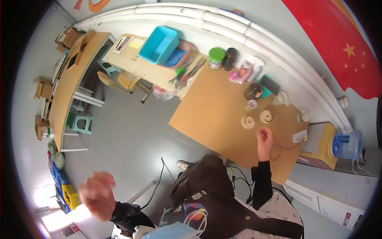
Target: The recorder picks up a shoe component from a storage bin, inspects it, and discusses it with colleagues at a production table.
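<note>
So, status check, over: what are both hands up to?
Right hand over the table, curled, apparently around something small, dark red. Left hand away from the table, blurred. Thin cable beside right wrist.

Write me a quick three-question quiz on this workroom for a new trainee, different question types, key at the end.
1. True or false: the person's bare right hand is over the tan wooden tabletop.
2. How many round, flat beige discs lie near that hand?
3. Which thing stands right beside the round container with a bright green lid?
A) The black cylindrical bottle
B) The transparent blue plastic water jug
C) The yellow plastic basket

Key:
1. True.
2. Two.
3. A, the black cylindrical bottle.
</note>
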### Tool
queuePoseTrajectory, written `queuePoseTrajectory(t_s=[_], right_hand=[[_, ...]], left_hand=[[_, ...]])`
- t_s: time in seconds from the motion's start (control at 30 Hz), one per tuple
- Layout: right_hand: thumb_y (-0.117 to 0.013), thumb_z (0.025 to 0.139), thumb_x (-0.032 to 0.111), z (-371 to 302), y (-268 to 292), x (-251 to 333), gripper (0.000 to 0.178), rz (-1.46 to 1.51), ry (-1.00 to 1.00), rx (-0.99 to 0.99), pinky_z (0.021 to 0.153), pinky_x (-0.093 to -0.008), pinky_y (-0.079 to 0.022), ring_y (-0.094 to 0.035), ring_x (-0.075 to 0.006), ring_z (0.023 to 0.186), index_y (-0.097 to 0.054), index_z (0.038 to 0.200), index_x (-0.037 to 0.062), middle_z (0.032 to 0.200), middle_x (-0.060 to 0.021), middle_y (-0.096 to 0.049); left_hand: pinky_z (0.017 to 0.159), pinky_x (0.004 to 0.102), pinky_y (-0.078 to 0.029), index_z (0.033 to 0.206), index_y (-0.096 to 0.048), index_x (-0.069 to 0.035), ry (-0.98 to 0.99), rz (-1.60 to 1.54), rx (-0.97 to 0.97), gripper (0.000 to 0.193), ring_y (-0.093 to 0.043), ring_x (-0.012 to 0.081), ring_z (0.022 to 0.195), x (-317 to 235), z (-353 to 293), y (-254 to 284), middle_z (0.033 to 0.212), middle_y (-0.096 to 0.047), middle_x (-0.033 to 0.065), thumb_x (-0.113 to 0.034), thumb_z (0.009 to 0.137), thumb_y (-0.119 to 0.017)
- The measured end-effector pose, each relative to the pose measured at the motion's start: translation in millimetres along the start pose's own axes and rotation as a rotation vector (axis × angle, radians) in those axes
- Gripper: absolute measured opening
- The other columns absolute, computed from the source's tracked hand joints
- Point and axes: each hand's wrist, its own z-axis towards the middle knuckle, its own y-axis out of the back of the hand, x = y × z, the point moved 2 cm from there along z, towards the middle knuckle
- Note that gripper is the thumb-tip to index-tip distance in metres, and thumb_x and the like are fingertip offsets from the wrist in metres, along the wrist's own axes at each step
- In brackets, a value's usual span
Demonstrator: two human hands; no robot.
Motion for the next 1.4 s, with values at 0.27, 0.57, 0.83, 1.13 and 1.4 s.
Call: queuePoseTrajectory(t_s=[0.27, 0.57, 0.83, 1.13, 1.4], right_hand=[[-0.086, 0.082, 0.054, -227, -251, 340, 0.092, 0.724, 0.635, 1.499, 0.113, -0.0492, -0.04, -0.053, -0.038, 0.133, -0.052, 0.145, -0.0038, 0.143, -0.0226, -0.057], [-0.082, 0.091, 0.036, -398, -499, 416, 0.052, 0.365, 0.526, 2.407, 0.095, -0.0436, -0.05, -0.061, -0.0395, 0.108, -0.061, 0.124, 0.0009, 0.122, -0.019, -0.063], [-0.077, 0.094, 0.025, -513, -745, 476, 0.037, 0.787, 0.576, 2.467, 0.089, -0.0431, -0.052, -0.065, -0.0373, 0.101, -0.066, 0.12, 0.0008, 0.11, -0.0177, -0.066], [-0.07, 0.105, 0.015, -631, -1057, 542, 0.02, 0.146, -0.649, 3.095, 0.06, -0.031, -0.048, -0.061, -0.0143, 0.065, -0.064, 0.108, -0.004, 0.083, -0.0091, -0.067], [-0.067, 0.106, 0.031, -830, -1259, 559, 0.044, 0.005, -1.38, 3.227, 0.044, -0.035, -0.032, -0.044, -0.0183, 0.046, -0.057, 0.079, -0.0013, 0.062, -0.0027, -0.054]], left_hand=[[0.096, 0.0479, -0.051, 0.104, -0.076, -0.008, -0.054, -0.41, 0.745, 0.04, -0.074, 0.0272, 0.097, -62, 42, 101, 0.099, -0.079, 0.0079, -0.044, 0.11, -0.059], [0.085, 0.0489, -0.056, 0.088, -0.072, -0.008, -0.237, -0.615, 0.766, 0.035, -0.069, 0.0297, 0.08, -69, 21, 307, 0.09, -0.071, 0.0103, -0.032, 0.109, -0.059], [0.082, 0.0448, -0.055, 0.084, -0.071, -0.005, -0.327, -0.475, 0.517, 0.03, -0.066, 0.0253, 0.074, -86, -6, 547, 0.085, -0.069, 0.0104, -0.024, 0.107, -0.065], [0.089, 0.0423, -0.047, 0.08, -0.078, -0.014, -0.329, 0.249, -0.283, 0.029, -0.061, 0.0164, 0.071, -140, -66, 821, 0.07, -0.064, -0.0025, -0.032, 0.102, -0.074], [0.105, 0.0542, -0.041, 0.089, -0.079, -0.013, -0.344, 0.514, -0.447, 0.012, -0.067, 0.0205, 0.083, -209, -187, 1013, 0.078, -0.068, 0.001, -0.015, 0.099, -0.073]])
